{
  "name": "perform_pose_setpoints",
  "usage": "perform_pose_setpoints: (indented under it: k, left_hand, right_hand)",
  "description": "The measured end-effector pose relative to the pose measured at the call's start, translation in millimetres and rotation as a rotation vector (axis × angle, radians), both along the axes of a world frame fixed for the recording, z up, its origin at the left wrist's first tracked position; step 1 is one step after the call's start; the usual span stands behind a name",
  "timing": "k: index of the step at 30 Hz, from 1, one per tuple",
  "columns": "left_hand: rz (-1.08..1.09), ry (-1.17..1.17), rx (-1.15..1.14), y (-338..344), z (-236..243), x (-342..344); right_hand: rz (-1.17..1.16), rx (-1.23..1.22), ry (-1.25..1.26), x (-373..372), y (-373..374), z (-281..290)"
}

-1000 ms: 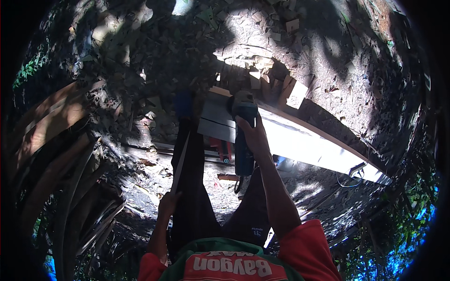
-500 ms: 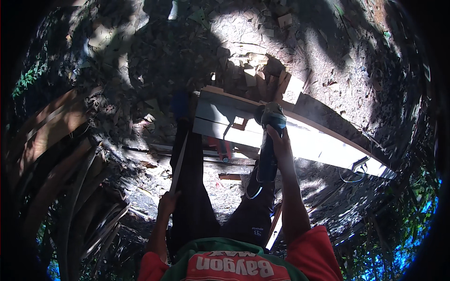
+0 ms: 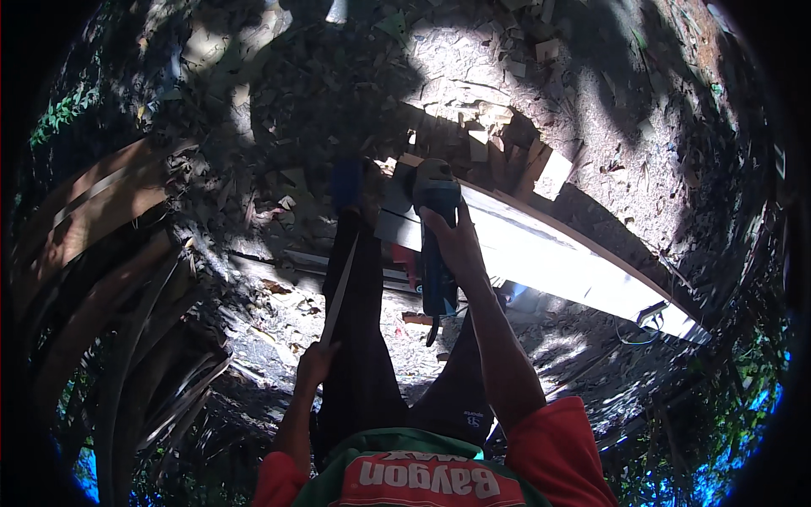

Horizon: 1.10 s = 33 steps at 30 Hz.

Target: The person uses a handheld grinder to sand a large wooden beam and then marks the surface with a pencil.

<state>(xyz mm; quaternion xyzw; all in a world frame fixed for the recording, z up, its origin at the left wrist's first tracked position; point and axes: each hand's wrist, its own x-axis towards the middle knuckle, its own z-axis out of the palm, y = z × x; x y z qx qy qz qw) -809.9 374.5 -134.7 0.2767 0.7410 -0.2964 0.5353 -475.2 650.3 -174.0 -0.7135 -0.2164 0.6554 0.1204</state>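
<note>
My right hand (image 3: 456, 245) is wrapped round the dark teal body of an angle grinder (image 3: 438, 270). The grinder's head lies over the left end of a long pale plank (image 3: 541, 258), and a short dark cord hangs from its rear. Whether its disc touches the wood cannot be made out. Low on the left, my left hand (image 3: 316, 363) is closed on a long, thin, pale strip (image 3: 341, 291) that slants up along my left leg; its exact kind is unclear. The square hole in the plank is hidden behind the grinder and my hand.
Wood offcuts (image 3: 553, 173) lie just beyond the plank. A red object (image 3: 403, 255) sits under its left end, and a thin wire loop (image 3: 650, 317) hangs at its right end. Large dry fronds (image 3: 110, 220) pile up at left. My blue shoe (image 3: 347, 184) is beside the plank.
My right hand has carried the grinder left along the plank, from beyond the square hole to near the left end. My left hand keeps hold of the strip. The view has shifted slightly.
</note>
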Motion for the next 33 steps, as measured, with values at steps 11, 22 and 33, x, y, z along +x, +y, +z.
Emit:
perform_pose_setpoints:
  k: [11,22,33]
  left_hand:
    - [-0.063,-0.018,0.046,13,6,10]
    - [-0.097,-0.005,0.056,11,3,9]
    - [-0.047,-0.014,0.02,5,-4,2]
  right_hand:
    - [-0.089,-0.043,-0.067,42,-23,6]
    - [-0.135,-0.023,-0.224,111,-54,24]
    - [-0.295,0.098,-0.134,134,-76,-3]
